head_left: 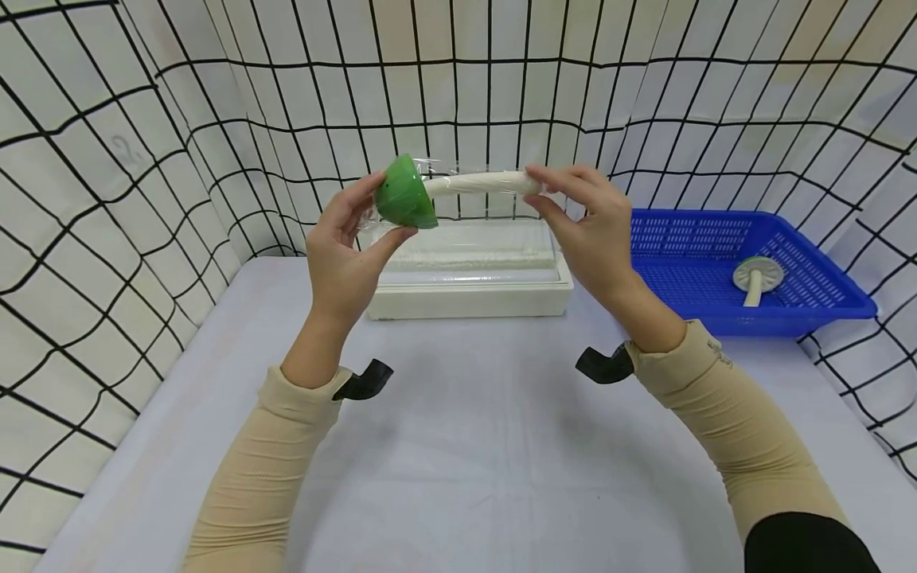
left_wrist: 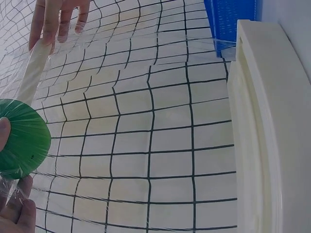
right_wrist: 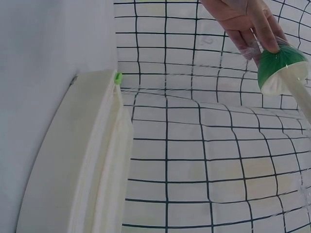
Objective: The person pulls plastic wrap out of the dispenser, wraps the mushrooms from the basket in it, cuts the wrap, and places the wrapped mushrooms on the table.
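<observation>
Over the back of the table, both hands hold a mushroom-shaped tool with a green domed head (head_left: 404, 193) and a long white handle (head_left: 480, 184). Clear cling film (head_left: 430, 167) wraps it. My left hand (head_left: 353, 239) grips the dome between fingers and thumb; in the left wrist view, its thumb lies on the green head (left_wrist: 24, 141). At the handle's far end, my right hand (head_left: 591, 223) pinches the tip through the film. Below stands a white film dispenser (head_left: 469, 302) with a roll inside. The right wrist view shows the dome's pale underside.
A blue plastic basket (head_left: 702, 322) stands at the right with a similar mushroom-shaped piece (head_left: 758, 277) in it, its ribbed underside showing. Black wire mesh (head_left: 487, 87) borders the table at the back and sides. A white cloth (head_left: 466, 461) covers the tabletop.
</observation>
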{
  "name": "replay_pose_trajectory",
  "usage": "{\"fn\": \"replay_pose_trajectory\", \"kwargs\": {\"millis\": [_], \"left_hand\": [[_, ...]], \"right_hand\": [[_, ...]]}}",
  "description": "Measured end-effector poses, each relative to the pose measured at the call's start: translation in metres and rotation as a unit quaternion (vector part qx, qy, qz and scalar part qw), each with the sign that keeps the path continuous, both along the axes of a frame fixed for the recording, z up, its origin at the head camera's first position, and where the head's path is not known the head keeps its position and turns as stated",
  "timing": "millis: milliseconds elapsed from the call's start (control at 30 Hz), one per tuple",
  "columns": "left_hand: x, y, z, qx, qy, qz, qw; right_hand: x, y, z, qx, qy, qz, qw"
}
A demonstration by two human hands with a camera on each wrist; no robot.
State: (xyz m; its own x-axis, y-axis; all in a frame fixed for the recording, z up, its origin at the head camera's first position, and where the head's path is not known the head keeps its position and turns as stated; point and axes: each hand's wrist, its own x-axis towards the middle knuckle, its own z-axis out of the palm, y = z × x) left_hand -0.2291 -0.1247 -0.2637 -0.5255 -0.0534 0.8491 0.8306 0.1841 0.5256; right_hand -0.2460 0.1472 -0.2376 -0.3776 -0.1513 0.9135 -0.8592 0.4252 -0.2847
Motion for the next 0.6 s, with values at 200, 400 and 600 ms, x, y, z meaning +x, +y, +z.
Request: {"fn": "replay_pose_trajectory", "kwargs": {"millis": [200,400,600], "left_hand": [[0.003,0.001,0.004,0.003,0.013,-0.006,0.9999],[0.010,0.002,0.006,0.014,0.009,-0.013,0.9998],[0.016,0.002,0.008,0.019,0.012,-0.009,0.9997]], "right_hand": [[0.003,0.000,0.002,-0.012,0.008,-0.002,0.9999],[0.008,-0.001,0.004,-0.027,0.011,0.002,0.9996],[0.014,-0.002,0.006,-0.033,0.016,-0.001,0.9993]]}}
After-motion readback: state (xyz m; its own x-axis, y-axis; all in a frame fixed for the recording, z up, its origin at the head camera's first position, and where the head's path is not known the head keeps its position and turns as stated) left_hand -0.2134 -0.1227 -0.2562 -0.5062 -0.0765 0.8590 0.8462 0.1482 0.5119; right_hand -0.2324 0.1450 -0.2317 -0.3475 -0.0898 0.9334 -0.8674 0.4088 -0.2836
